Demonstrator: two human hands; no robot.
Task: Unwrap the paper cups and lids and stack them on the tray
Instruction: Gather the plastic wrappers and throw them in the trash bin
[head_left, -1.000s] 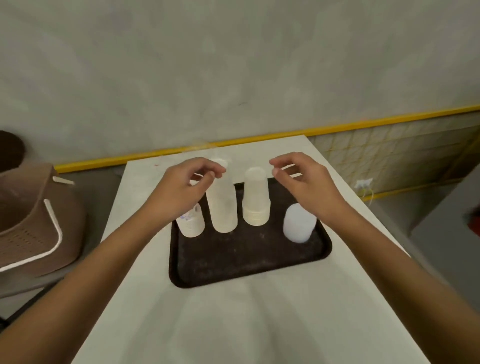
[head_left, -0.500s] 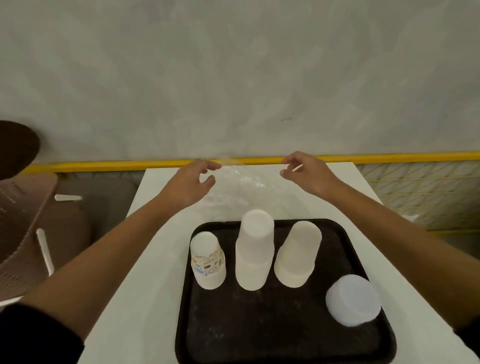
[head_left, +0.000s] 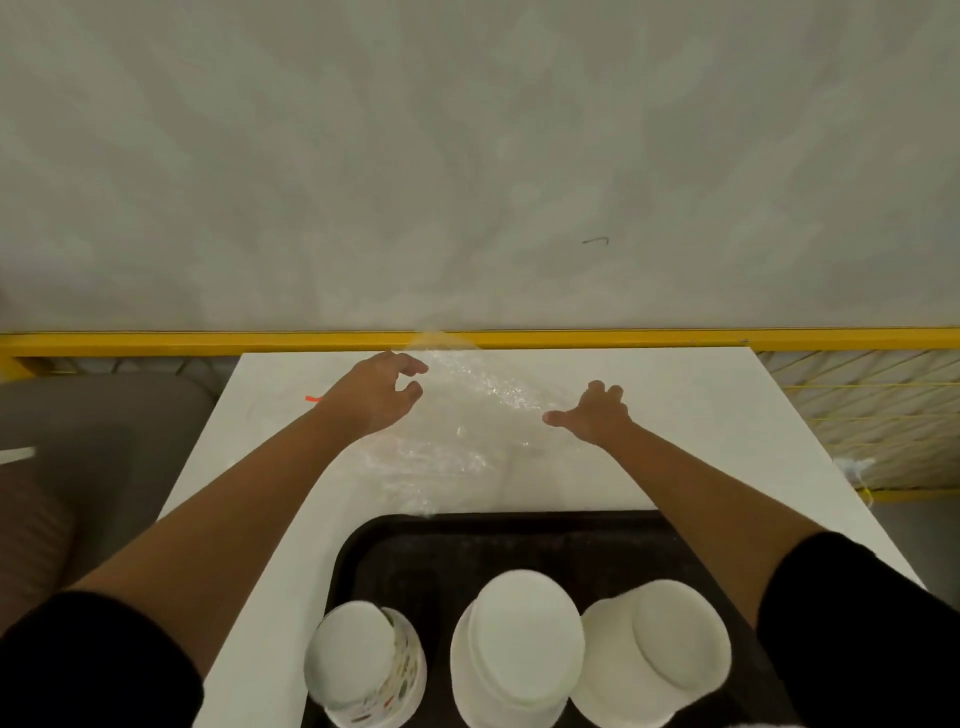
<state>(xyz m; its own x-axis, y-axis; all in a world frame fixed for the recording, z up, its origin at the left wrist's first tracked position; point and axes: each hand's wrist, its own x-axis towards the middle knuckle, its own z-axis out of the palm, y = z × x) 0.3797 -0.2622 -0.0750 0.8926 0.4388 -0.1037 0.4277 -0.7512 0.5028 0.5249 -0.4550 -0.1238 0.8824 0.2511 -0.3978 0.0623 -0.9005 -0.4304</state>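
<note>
A black tray (head_left: 467, 521) sits at the near edge of the white table (head_left: 727, 441). Three upside-down cup stacks stand on it: a printed one (head_left: 363, 660) at the left, a white one (head_left: 519, 649) in the middle and another white one (head_left: 660, 654) at the right. Beyond the tray, crumpled clear plastic wrap (head_left: 467, 421) lies on the table. My left hand (head_left: 376, 397) is at the wrap's far left edge with thumb and fingers curled apart. My right hand (head_left: 597, 415) rests palm down on the wrap's right edge, fingers spread.
A grey wall with a yellow rail (head_left: 156, 343) runs just behind the table. A brown chair (head_left: 47, 519) stands to the left. A tiled low wall with yellow lines (head_left: 883, 415) is on the right. A small red mark (head_left: 312, 399) is on the table near my left wrist.
Both hands carried the clear wrap from above the cups to the far side of the table and lowered it there. The right hand flattened onto it. My view tilted down over the tray.
</note>
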